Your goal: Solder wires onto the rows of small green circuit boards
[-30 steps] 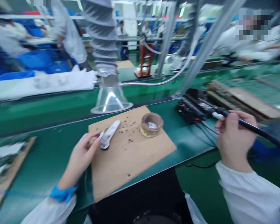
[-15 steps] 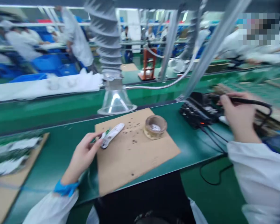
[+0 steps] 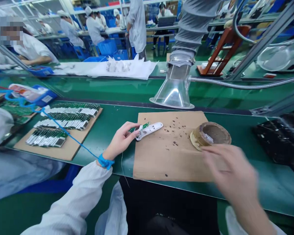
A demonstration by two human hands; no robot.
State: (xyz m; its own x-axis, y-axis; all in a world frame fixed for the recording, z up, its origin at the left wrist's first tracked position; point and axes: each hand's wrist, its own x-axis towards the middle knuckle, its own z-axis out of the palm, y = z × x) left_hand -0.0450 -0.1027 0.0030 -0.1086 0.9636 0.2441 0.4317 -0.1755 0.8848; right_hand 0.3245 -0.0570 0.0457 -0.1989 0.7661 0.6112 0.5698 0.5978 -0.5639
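Observation:
My left hand (image 3: 120, 141) grips a slim white plastic housing (image 3: 149, 130) with a small green circuit board (image 3: 145, 125) at its end, resting it on a brown cardboard sheet (image 3: 166, 156). Dark specks of solder residue dot the cardboard. My right hand (image 3: 230, 171) is blurred, hovering just in front of a round metal-wool tip-cleaner pot (image 3: 210, 135), fingers apart and nothing visible in them. A blue wrist strap (image 3: 106, 161) circles my left wrist.
A clear funnel fume hood (image 3: 172, 93) hangs behind the cardboard. A black soldering station (image 3: 279, 140) sits at the right. Left of my hands lies a cardboard tray of circuit boards (image 3: 63, 130) on the green bench mat. Co-workers stand and sit beyond.
The view has swung left, bringing the board tray into sight. My right hand has moved from the far right to near the pot, and the soldering iron no longer shows in it.

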